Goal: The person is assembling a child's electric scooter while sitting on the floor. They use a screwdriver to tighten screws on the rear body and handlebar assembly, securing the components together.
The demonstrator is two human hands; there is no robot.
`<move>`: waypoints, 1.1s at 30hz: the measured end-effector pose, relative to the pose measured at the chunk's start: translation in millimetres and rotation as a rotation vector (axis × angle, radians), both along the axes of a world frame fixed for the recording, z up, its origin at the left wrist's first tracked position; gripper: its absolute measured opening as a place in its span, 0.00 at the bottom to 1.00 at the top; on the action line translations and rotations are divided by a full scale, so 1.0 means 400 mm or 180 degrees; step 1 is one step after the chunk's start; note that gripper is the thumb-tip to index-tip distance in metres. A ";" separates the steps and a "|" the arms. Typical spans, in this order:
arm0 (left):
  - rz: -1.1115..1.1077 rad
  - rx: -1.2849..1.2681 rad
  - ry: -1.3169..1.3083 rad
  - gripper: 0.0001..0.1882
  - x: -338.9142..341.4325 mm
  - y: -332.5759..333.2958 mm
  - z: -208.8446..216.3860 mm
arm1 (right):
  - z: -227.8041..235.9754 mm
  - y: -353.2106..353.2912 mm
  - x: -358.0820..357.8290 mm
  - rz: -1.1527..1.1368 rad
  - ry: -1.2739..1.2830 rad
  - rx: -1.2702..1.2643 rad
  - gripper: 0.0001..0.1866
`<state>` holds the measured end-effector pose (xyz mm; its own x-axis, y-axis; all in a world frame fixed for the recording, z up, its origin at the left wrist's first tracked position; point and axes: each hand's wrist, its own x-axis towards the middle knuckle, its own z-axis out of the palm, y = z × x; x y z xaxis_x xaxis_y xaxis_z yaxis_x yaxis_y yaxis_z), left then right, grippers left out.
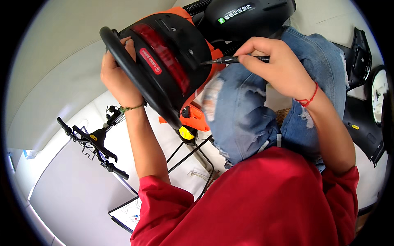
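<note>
In front of me is the tail of an orange and black scooter, with a long red tail light (162, 51) set in a black cover (172, 30). A thick curved black grab rail (135, 80) runs along its near left side. My left hand (119, 76) is closed round this rail, its fingertips showing between rail and cover. My right hand (273, 61) pinches a slim black pen-shaped tool (232, 60) with a pointed metallic tip. The tip points left and lies at the cover's right edge; whether it touches the cover, I cannot tell.
My jeans-clad knees (246, 110) are just below the scooter tail. A black rounded case (246, 16) stands beyond. Handlebars (94, 139) are at the left, with a yellow part (186, 132) under the tail. Black panels (361, 123) lie at the right.
</note>
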<state>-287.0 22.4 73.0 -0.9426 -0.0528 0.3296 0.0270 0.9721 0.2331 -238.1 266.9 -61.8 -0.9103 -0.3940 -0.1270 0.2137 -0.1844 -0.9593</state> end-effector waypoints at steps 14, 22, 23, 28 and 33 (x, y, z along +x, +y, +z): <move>0.0337 -0.0216 -0.0196 0.11 0.006 0.052 -0.003 | -0.030 -0.051 -0.025 -0.0027 0.0154 -0.0374 0.12; 0.0283 0.0295 -0.0091 0.12 0.003 0.053 -0.009 | -0.034 -0.058 0.004 -0.0303 0.0237 -0.0355 0.12; 0.0279 0.0271 -0.0107 0.12 0.001 0.051 -0.004 | -0.034 -0.059 0.005 -0.0310 0.0219 -0.0378 0.12; 0.0353 -0.0231 -0.0323 0.12 0.001 0.053 0.003 | -0.029 -0.013 -0.027 -0.0143 -0.0051 -0.0353 0.12; 0.0280 -0.0122 -0.0228 0.11 0.008 0.048 -0.006 | 0.002 0.034 -0.065 -0.0226 -0.0635 -0.0292 0.12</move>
